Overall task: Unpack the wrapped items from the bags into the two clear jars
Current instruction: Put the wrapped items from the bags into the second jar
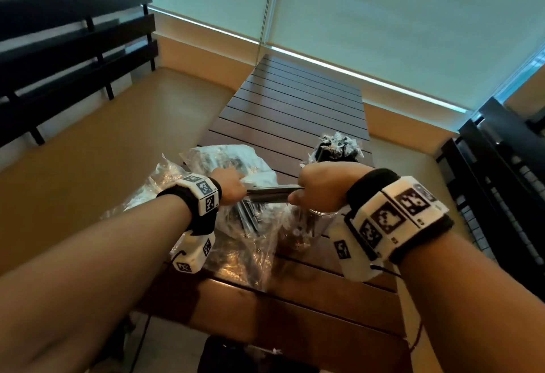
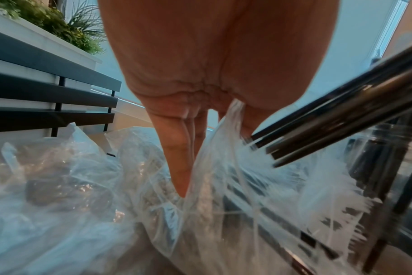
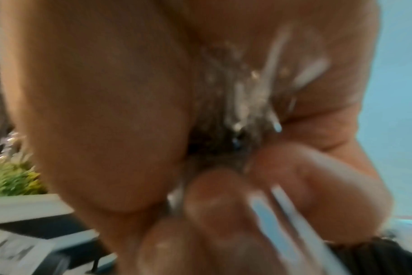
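Note:
Over the near end of the table my right hand [image 1: 320, 191] grips a bundle of long dark wrapped sticks [image 1: 272, 193], held level. Its curled fingers [image 3: 223, 197] close round crinkly wrap [image 3: 238, 104] in the blurred right wrist view. The bundle [image 2: 341, 119] points out of a clear plastic bag [image 1: 250, 222] that holds more dark sticks. My left hand [image 1: 228, 186] pinches that bag's [image 2: 223, 176] upper edge. A clear jar's rim [image 1: 323, 212] shows just under my right hand. Behind it stands a second clear jar [image 1: 336, 157], packed with wrapped sticks.
Two more crumpled clear bags [image 1: 227, 160] [image 1: 153, 186] lie left of the held one on the dark slatted table [image 1: 295, 101]. A dark slatted bench [image 1: 73, 48] stands at the far left and another [image 1: 501, 189] at the right. Roller blinds cover the windows behind.

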Available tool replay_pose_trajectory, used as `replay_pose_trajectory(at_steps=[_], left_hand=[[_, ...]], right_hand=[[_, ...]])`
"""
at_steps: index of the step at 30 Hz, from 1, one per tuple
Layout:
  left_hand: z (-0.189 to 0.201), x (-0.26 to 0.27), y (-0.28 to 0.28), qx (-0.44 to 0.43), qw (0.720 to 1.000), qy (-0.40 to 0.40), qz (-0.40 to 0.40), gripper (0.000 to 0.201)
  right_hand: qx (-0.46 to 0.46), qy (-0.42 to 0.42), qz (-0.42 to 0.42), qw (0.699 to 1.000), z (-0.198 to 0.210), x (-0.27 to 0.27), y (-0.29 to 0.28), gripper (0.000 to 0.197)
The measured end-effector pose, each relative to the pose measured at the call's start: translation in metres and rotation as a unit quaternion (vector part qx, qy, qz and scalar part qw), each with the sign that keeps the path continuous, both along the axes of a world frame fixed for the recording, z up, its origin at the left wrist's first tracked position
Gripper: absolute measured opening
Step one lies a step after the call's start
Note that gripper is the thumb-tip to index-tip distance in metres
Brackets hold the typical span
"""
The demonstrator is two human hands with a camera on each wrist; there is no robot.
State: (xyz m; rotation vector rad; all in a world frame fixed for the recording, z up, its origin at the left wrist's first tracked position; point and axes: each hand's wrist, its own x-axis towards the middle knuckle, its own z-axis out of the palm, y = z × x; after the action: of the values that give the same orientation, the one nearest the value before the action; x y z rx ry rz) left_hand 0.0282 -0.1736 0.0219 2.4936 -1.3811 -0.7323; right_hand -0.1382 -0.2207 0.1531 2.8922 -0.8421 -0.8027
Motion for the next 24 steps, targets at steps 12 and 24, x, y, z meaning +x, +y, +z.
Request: replay_pose_trajectory(at_steps=[12,24], left_hand=[[-0.002,-0.005,0.009,0.086,0.992,-0.064,-0.062,0.081],[0.144,-0.045,0.006,-0.427,0.693,0.569,0.116,0.032]], right_hand=[[0.364,-0.314,-0.094,0.872,0.008,-0.082,-0.045,0.034],[0.146,-0.488,-0.007,0.860,-0.046,-0.004,-0.012,0.019]])
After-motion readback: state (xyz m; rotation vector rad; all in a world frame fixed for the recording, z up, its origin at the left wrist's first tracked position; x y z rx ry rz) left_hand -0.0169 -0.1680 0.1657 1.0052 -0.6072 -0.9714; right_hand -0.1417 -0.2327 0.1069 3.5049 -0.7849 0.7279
